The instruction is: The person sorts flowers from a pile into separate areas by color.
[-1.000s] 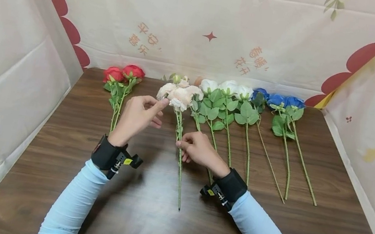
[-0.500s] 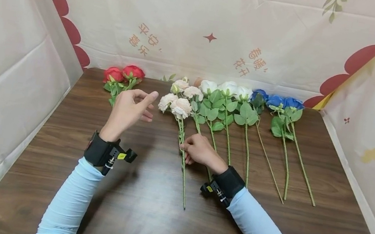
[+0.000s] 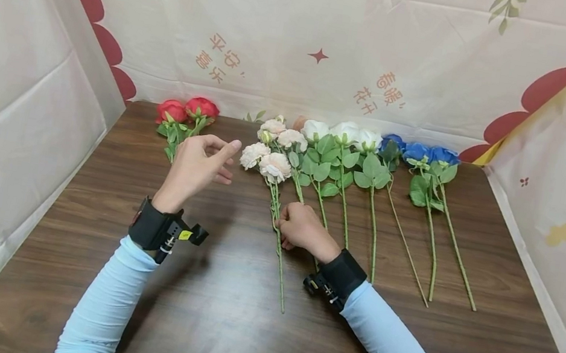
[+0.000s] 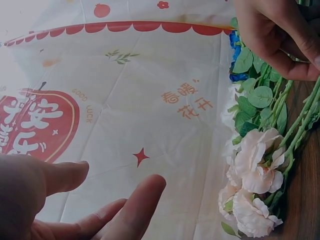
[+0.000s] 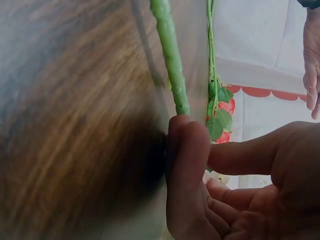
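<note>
Far left on the wooden table [image 3: 111,187], 2 red roses [image 3: 185,110] are lying with blooms toward the backdrop [image 3: 293,37]. Just right of them, the left hand [image 3: 195,168] is hovering above the surface with fingers loosely spread and holding nothing; its fingertips are pointing right, toward the pale pink blooms [image 3: 267,161], near them but apart.

Next to the right, the pale pink flower stem [image 3: 278,243] is lying on the table, long axis running near to far, blooms at the far end and leaning slightly left. The right hand [image 3: 302,228] is pinching this stem at about mid-length, with the fingers [image 5: 187,150] curling against it and pressing it down. The right hand is the nearer one, already in contact.

Further right, white roses [image 3: 344,134] and then blue roses [image 3: 423,153] are lying in parallel, stems pointing near.
</note>
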The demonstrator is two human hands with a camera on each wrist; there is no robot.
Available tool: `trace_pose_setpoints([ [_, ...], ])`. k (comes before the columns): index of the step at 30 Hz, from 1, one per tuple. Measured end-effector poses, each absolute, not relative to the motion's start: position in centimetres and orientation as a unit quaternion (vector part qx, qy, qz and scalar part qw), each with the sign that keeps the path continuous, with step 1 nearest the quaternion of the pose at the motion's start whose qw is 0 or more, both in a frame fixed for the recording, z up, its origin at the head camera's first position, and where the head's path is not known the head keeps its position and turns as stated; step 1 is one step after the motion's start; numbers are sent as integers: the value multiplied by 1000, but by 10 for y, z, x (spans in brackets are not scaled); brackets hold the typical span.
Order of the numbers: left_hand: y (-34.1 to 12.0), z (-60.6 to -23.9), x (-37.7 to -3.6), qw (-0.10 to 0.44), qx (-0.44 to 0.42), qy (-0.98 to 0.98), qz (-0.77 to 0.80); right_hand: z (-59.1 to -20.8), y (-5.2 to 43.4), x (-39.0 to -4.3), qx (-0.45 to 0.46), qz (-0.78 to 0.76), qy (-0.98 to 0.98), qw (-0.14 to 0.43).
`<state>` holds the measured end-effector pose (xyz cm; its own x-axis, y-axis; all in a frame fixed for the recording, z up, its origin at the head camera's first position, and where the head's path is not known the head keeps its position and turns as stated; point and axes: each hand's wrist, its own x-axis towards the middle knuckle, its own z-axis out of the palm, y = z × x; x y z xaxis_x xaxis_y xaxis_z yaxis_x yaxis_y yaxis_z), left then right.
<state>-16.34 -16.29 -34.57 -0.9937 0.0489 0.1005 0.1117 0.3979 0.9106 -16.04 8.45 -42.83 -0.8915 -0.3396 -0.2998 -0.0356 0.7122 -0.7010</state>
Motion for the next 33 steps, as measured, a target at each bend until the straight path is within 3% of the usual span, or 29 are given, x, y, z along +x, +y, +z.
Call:
trace_pose_setpoints([
  [11,-161,-347,-164,26,-44,-840,-540,-423,90,-160,-92,-366,901,215],
  [26,-150,-345,-157,13,-68,-859,-507,-363,124,-156,-154,-424,882,134],
  [33,-181,-352,-171,96,-30,-923,-372,-357,131,-156,-154,-418,886,133],
])
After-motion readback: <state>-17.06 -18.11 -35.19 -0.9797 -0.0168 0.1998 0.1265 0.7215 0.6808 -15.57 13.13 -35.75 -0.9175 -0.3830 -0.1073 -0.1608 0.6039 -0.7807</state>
